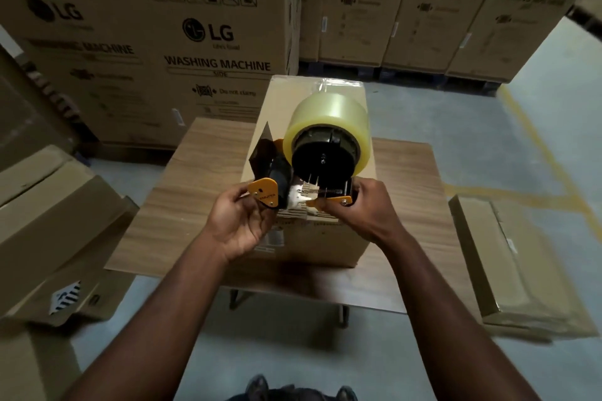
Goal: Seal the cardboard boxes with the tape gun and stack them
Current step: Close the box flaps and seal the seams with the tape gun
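A box (pixel 325 247) is set on the tabletop (pixel 182 205). The tape gun (pixel 322 153) is held over its near edge, between the left grip (pixel 241 221) and right grip (pixel 368 208). Cartons (pixel 156 42) are stacked behind the tabletop, boxes (pixel 49 221) are piled left of it, and a flat box (pixel 514 264) is laid on the floor (pixel 488 127) to the right.

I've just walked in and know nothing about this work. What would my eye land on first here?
The fat yellowish roll of tape on the tape gun sits dead centre. The left hand and right hand grip the gun above a cardboard box on a wooden table. Behind them rises a wall of big washing machine cartons.
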### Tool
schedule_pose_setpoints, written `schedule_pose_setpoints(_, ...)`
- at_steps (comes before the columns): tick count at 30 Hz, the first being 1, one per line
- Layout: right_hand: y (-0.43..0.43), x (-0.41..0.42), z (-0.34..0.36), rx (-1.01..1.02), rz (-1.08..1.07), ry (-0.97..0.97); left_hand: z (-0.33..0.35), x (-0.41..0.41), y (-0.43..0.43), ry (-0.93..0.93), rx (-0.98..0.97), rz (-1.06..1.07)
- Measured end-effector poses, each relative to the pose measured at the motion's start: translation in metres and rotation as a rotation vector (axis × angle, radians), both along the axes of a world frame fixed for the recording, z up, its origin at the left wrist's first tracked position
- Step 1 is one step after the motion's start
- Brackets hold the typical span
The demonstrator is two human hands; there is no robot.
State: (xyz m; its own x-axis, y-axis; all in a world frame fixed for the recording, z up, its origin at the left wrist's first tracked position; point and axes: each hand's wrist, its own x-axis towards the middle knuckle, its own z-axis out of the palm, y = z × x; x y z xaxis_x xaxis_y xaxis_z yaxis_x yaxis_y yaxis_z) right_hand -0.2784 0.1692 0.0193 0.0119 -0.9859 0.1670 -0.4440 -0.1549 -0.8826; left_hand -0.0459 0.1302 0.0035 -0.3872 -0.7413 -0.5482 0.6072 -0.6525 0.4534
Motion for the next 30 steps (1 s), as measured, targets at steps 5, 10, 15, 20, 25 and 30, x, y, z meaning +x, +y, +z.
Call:
schedule_pose_setpoints(5,-0.005,0.026,-0.005,-0.118,-0.055,0.127,-0.008,0.018,-0.009,-0.196,0.036,0.062)
schedule_pose_setpoints(10,-0.005,0.046,-0.022,-0.194,-0.244,0.37,-0.014,0.034,-0.015,-0.412,-0.117,-0.002)
schedule_pose_setpoints(15,-0.002,0.063,-0.031,-0.198,-0.232,0.474,-0.027,0.056,-0.014,-0.551,-0.202,-0.045)
schedule_pose_setpoints(20,-0.007,0.066,-0.039,-0.23,-0.162,0.56,-0.039,0.077,-0.013,-0.783,-0.398,-0.154)
schedule_pose_setpoints(25,-0.015,0.058,-0.034,-0.293,-0.112,0.614,-0.044,0.093,-0.018,-0.828,-0.401,-0.103)
schedule_pose_setpoints(30,-0.025,0.041,-0.03,-0.284,-0.091,0.667,-0.053,0.106,-0.02,-0.778,-0.408,-0.065)
